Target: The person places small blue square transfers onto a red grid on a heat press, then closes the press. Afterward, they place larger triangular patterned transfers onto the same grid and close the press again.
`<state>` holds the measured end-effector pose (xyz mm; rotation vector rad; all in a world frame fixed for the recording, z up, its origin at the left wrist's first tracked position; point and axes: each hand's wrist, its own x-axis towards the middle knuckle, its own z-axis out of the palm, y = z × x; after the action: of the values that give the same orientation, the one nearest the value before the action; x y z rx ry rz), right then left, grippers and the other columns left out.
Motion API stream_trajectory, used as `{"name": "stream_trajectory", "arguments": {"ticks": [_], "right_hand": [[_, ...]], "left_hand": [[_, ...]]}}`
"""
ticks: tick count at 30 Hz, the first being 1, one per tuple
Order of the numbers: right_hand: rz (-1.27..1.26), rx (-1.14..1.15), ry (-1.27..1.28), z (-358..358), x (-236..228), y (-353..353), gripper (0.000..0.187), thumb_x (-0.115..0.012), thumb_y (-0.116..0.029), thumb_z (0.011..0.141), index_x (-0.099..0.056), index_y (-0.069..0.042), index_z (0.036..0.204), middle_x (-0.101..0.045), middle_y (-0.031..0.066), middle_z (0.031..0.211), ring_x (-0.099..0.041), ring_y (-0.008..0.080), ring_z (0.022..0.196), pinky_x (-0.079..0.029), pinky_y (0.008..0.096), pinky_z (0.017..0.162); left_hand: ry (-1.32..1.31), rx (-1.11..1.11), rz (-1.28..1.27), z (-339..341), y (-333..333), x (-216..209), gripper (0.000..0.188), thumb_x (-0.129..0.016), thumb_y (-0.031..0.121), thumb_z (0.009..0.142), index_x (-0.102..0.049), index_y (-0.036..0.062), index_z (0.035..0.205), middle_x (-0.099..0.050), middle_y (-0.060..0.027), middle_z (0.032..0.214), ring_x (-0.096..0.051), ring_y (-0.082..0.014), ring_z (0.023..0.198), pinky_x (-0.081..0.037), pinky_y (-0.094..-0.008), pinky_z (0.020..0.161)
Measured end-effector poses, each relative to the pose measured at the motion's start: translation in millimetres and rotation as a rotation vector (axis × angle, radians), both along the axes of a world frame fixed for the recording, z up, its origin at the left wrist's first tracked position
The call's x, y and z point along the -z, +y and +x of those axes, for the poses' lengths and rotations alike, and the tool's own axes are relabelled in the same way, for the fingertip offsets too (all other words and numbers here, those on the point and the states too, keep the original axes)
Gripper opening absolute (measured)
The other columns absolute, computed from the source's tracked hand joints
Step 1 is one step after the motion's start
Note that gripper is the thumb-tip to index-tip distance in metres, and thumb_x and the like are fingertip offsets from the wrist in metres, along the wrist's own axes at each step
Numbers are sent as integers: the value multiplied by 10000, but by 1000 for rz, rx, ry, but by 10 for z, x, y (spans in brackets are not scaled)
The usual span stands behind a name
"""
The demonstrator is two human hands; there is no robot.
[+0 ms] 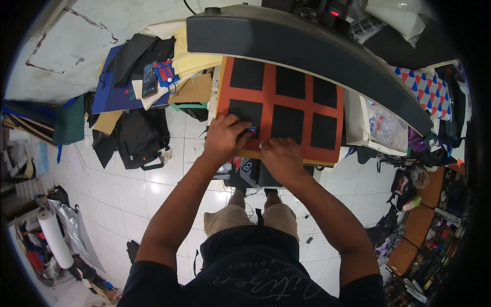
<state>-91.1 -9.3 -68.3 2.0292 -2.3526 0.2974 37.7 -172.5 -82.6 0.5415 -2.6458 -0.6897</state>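
Note:
A red-orange sheet [267,97] lies before me with several black squares [287,124] set on it in two rows. My left hand [225,134] rests over the near left square, with thumb and index finger closing around a small blue label [251,130] at that square's right side. My right hand [284,159] is at the sheet's near edge, its fingers curled together. From its fingertips a tiny white piece [261,146] sticks out; I cannot make out exactly what it is.
The thick dark upper plate [286,43] of a press overhangs the sheet's far side, with a lit red display [334,13] behind. At left are a phone [149,81], dark fabric and a black bag [140,138]. A white box [376,125] with clear plastic bags stands right.

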Motion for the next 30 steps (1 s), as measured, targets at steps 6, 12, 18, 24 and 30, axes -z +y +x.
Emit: {"name": "stream_trajectory", "arguments": {"ticks": [6,12,18,24,30], "right_hand": [[73,-58,51,-19,-58,-14,90,-649,-166,712,-689,-92,745,-648,42,720,-664,189,711,-481,355,697],[53,-83,94,-42,-16,6,96,-651,-175,719,-692,-94,752,-648,25,718,-663,177,710,-477,341,716],[55,-92,99,-51,-36,4,92,-654,-180,720,-688,-101,752,-647,22,710,-666,170,714,-475,332,733],[78,-95,101,-57,-53,10,87,-660,-176,717,-684,-101,756,-649,27,719,-675,168,724,-479,339,732],[-102,82,-302,-83,-228,168,167,-706,-80,802,-715,-40,964,-644,46,787,-677,170,769,-532,343,665]], "left_hand": [[-91,96,-42,-39,-119,-11,256,-774,207,758,-766,178,1012,-610,-24,945,-594,-254,913,-479,-393,845],[-67,102,-45,-58,-133,-13,205,-764,210,772,-772,179,974,-616,-10,904,-599,-234,894,-479,-378,833],[-30,117,-24,-56,-139,-5,206,-777,191,766,-773,158,970,-617,-22,894,-599,-243,874,-481,-381,820],[5,118,-6,-37,-151,-10,205,-785,203,786,-762,143,981,-616,-24,880,-606,-244,866,-477,-376,807],[109,-74,207,157,-75,-121,248,-779,115,807,-718,79,1045,-654,-64,880,-631,-250,801,-506,-367,747]]}}
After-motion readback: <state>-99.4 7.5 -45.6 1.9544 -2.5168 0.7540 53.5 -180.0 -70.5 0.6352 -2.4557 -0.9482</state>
